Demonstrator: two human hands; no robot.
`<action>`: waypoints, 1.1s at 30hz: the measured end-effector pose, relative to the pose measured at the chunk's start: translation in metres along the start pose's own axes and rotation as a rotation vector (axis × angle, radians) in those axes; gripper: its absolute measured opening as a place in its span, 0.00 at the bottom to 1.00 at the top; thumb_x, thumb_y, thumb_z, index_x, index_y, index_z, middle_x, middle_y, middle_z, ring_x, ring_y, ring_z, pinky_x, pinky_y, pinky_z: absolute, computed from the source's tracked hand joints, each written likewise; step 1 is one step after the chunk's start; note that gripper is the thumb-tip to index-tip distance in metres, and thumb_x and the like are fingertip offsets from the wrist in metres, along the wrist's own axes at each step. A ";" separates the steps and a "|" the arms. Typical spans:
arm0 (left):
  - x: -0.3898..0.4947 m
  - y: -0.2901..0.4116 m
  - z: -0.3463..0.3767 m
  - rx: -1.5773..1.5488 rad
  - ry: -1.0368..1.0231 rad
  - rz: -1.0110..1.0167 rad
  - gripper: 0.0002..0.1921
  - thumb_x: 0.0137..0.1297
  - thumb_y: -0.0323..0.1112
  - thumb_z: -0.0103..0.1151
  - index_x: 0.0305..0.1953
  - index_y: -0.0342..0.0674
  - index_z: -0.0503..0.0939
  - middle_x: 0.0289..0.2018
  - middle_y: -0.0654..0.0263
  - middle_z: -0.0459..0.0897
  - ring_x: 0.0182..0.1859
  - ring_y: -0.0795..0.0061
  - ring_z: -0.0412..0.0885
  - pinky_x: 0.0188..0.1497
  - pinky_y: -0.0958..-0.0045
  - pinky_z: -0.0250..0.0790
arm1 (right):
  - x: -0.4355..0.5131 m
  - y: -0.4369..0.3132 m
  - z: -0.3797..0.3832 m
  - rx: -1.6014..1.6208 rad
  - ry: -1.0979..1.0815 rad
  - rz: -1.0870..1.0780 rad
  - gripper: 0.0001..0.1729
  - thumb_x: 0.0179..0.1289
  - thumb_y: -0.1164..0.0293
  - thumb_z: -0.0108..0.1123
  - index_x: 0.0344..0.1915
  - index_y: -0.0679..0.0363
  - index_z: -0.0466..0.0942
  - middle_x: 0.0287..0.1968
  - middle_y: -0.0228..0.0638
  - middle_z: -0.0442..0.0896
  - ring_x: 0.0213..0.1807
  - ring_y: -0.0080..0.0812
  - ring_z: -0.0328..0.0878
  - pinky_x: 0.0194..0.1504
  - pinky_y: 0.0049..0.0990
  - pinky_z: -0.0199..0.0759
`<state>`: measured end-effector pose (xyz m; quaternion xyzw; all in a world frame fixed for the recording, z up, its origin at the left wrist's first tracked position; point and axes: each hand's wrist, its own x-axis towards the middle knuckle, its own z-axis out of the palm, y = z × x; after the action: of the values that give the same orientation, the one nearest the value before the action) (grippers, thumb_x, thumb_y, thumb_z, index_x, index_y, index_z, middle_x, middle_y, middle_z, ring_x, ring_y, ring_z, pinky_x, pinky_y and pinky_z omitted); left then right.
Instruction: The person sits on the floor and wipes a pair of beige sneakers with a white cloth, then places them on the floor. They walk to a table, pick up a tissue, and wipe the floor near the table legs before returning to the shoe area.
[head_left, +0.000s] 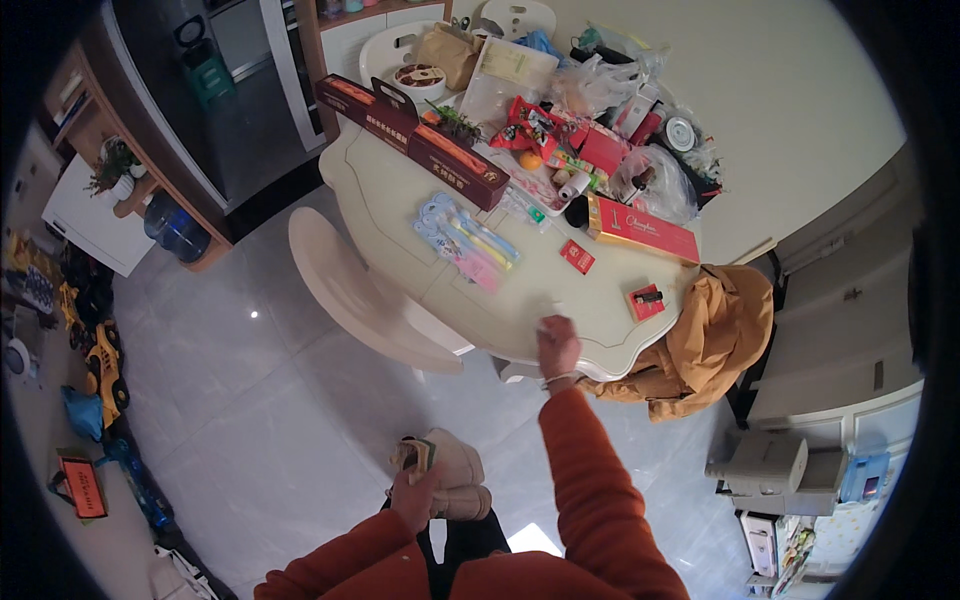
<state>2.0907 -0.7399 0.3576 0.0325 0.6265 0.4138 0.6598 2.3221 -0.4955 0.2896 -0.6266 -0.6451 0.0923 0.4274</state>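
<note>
My left hand is low over the floor, its fingers closed on the collar of a beige shoe. Just below that shoe, more beige footwear shows at the end of my dark trousers. My right hand reaches over the near edge of the cream table, fingers curled. A small whitish thing shows at its fingertips, too blurred to name. Beyond that hand lie packaged toothbrushes, a small red packet and a red box with a dark lighter on it.
A long dark-red carton, a red and gold box, an orange fruit and plastic bags crowd the far side. A chair stands left of the table. A tan jacket hangs at right. Toy trucks line the left wall.
</note>
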 end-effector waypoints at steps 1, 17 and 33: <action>-0.002 0.001 0.001 0.022 0.018 0.028 0.10 0.59 0.38 0.61 0.35 0.39 0.76 0.24 0.73 0.73 0.20 0.85 0.66 0.16 0.79 0.57 | -0.007 -0.014 0.006 0.040 -0.035 -0.026 0.12 0.42 0.81 0.59 0.32 0.60 0.78 0.35 0.39 0.79 0.39 0.42 0.77 0.41 0.33 0.73; 0.009 -0.008 -0.011 0.031 -0.035 0.005 0.15 0.57 0.41 0.63 0.39 0.37 0.75 0.28 0.70 0.76 0.29 0.80 0.73 0.29 0.74 0.68 | -0.040 0.015 -0.050 -0.144 0.139 0.119 0.13 0.44 0.81 0.58 0.35 0.61 0.78 0.38 0.42 0.78 0.43 0.44 0.76 0.43 0.34 0.72; 0.012 0.001 -0.011 -0.095 -0.036 0.011 0.14 0.58 0.38 0.63 0.40 0.36 0.77 0.32 0.67 0.78 0.32 0.78 0.76 0.32 0.73 0.71 | -0.051 -0.011 -0.041 -0.131 0.114 0.275 0.14 0.46 0.83 0.55 0.35 0.59 0.79 0.38 0.40 0.79 0.42 0.41 0.77 0.44 0.33 0.72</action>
<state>2.0790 -0.7374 0.3466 0.0120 0.5938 0.4462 0.6694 2.3337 -0.5600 0.2995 -0.7397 -0.5326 0.0718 0.4049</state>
